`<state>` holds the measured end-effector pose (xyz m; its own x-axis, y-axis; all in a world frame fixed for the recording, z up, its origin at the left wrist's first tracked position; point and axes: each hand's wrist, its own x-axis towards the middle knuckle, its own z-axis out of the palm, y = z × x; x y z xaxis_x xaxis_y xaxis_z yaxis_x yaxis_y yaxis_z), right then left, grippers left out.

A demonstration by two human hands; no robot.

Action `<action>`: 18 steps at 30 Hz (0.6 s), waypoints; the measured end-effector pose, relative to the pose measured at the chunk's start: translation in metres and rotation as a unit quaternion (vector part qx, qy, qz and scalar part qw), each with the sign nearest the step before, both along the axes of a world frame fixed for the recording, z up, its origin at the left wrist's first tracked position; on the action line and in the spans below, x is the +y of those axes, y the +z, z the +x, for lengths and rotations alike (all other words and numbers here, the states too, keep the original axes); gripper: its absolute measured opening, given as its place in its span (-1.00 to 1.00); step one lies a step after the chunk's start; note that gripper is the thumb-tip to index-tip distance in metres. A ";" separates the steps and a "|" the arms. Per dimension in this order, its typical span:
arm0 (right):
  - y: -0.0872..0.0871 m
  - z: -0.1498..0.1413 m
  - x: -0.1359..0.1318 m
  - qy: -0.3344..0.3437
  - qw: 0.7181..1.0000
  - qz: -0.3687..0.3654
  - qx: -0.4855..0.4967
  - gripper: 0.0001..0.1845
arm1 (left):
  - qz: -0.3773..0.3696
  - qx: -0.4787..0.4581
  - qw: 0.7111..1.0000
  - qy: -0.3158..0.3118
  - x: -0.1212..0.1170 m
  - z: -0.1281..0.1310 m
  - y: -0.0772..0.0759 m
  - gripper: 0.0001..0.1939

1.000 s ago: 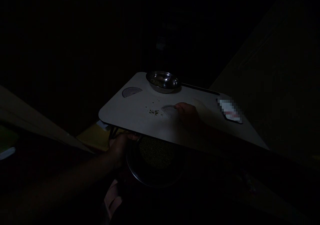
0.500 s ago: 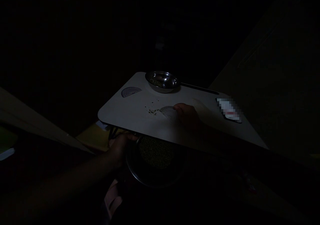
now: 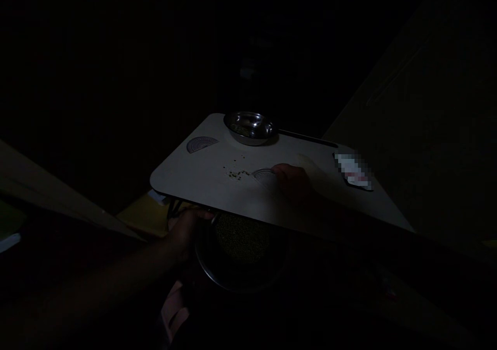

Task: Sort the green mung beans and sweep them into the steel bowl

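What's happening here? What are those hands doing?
A person's right hand rests on a pale table, near some scattered green grains. Their left hand is at the table's near edge, above a dark bowl of green grains. A steel bowl sits at the table's far side.

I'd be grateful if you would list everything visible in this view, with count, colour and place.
lap table: one, pale grey, centre of view
steel bowl: one, silver, far table edge, green grains inside
loose grains: small scatter, green, mid-tabletop
semicircular marking: two, grey, on the tabletop
blurred card: one, white and red, right of tabletop
lower bowl: one, dark steel, below near table edge, holding green grains
left hand: one, beside lower bowl's rim
right hand: one, on tabletop
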<state>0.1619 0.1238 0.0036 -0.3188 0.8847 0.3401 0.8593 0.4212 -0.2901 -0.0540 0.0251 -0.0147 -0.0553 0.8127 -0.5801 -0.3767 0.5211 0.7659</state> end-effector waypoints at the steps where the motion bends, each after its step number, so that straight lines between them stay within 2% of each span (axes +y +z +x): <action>1: 0.001 -0.001 -0.001 0.006 1.000 -0.001 0.004 -0.67 | -0.004 0.008 1.000 0.009 0.000 0.000 -0.001 -0.88; 8: 0.006 -0.019 -0.010 0.052 0.998 -0.018 0.009 -0.67 | -0.018 0.030 0.999 0.034 0.000 -0.001 -0.002 -0.92; 14: 0.002 -0.020 -0.008 0.036 0.999 -0.019 0.000 -0.67 | -0.022 0.025 0.999 0.035 -0.003 0.000 0.004 -0.94; 18: 0.000 -0.016 -0.005 0.023 1.000 -0.011 0.001 -0.66 | -0.021 0.021 0.999 0.023 -0.002 0.000 0.003 -0.94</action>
<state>0.1457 0.1192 0.0041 -0.3589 0.8765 0.3208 0.8385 0.4538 -0.3016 -0.0545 0.0227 -0.0117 -0.1166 0.7841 -0.6095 -0.3691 0.5356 0.7596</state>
